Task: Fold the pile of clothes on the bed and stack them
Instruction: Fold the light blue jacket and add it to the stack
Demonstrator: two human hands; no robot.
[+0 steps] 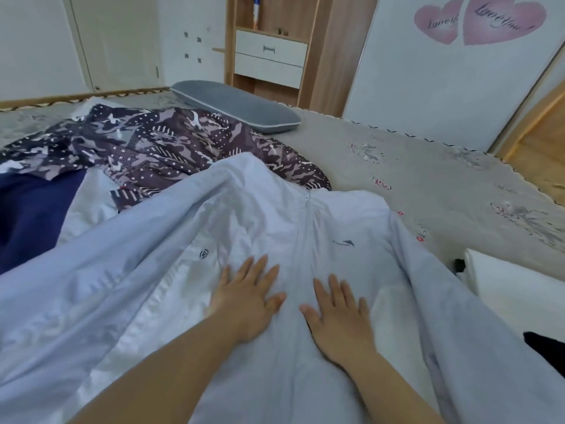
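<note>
A pale blue zip jacket [250, 215] lies spread front-up on the bed, its zip running down the middle and its sleeves trailing left and right. My left hand [247, 298] presses flat on the cloth just left of the zip. Just right of the zip, my right hand [339, 313] lies flat too, fingers straight. Behind the jacket sits a crumpled camouflage-and-dot garment [159, 142]. A navy garment [30, 212] and a white one [88, 206] lie at the left.
A grey pillow [235, 105] lies at the far side of the grey patterned bed sheet [443, 182]. A white object [513, 283] and something black [547, 347] are at the right edge. Wooden shelves with drawers [269, 56] stand behind.
</note>
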